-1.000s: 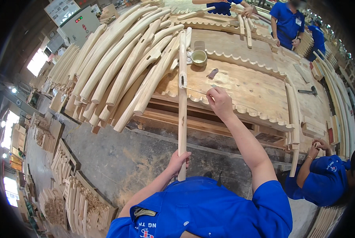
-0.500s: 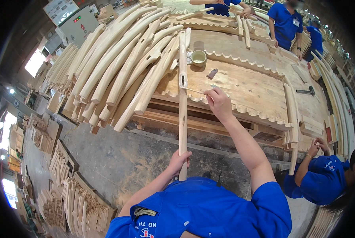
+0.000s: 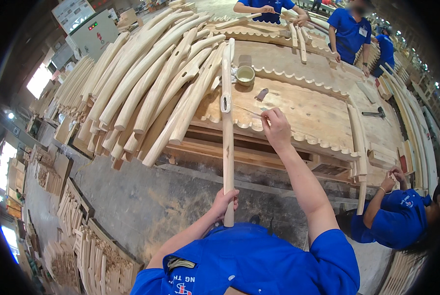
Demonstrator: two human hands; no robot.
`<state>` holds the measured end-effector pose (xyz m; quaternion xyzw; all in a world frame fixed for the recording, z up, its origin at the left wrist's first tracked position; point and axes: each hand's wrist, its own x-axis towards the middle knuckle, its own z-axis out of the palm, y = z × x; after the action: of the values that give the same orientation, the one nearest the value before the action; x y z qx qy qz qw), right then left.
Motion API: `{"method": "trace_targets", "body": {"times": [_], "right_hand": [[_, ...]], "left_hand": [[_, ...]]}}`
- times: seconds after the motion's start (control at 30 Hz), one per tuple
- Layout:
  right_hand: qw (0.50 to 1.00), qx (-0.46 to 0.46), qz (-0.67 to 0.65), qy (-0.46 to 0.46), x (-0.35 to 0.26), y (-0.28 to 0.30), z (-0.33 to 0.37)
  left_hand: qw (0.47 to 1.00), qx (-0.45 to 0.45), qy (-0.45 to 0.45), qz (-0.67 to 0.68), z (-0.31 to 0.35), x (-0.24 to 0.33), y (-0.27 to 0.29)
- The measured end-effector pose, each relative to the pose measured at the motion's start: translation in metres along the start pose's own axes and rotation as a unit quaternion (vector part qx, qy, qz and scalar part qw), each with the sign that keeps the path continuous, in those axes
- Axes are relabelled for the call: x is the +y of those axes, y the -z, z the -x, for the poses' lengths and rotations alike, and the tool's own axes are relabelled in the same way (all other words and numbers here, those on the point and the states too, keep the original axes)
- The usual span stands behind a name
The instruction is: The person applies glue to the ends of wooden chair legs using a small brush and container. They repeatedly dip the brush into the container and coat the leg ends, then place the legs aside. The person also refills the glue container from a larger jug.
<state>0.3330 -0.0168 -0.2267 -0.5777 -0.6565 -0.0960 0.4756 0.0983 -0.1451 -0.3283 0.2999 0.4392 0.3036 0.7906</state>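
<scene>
The long wooden piece [image 3: 228,152] lies almost straight away from the body of the person, its long axis running from the waist forward and crossing the near edge of the surface [image 3: 323,66], toward the left corner of this edge. Its near end is outside the surface, above the floor [image 3: 190,184]; its far end is over the surface, beside the pile of curved wooden parts [image 3: 146,88].

The left hand [image 3: 225,202] is closed around the piece close to its near end. The right hand [image 3: 277,129] is to the right of the piece, apart from it, around the near edge of the surface, and pinches a thin stick [image 3: 252,112]. The two hands are well apart from each other.

The important relation is at the oval slot [image 3: 225,103], which is in the far half of the piece. The right hand is clearly nearer to it than the left one. The stick points leftward from the fingers to the slot, across the long axis; its tip seems to be short of the wood, but I cannot tell exactly. Farther in from the near edge, a cup [image 3: 245,75] stands just right of the piece.
</scene>
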Motion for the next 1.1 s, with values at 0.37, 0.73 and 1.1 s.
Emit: {"method": "trace_targets", "body": {"times": [0.37,0.73,1.1], "right_hand": [[0.704,-0.155,-0.588,-0.366,-0.023,0.017,0.0],[0.756,0.128,-0.509,-0.391,-0.004,0.195,0.081],[0.761,0.259,-0.41,-0.431,0.029,0.327,0.182]], "left_hand": [[0.986,0.003,-0.123,-0.109,0.0,-0.019,0.015],[0.949,-0.221,-0.125,-0.186,-0.04,-0.006,-0.13],[0.967,-0.231,0.015,-0.109,-0.077,-0.047,-0.337]]}}
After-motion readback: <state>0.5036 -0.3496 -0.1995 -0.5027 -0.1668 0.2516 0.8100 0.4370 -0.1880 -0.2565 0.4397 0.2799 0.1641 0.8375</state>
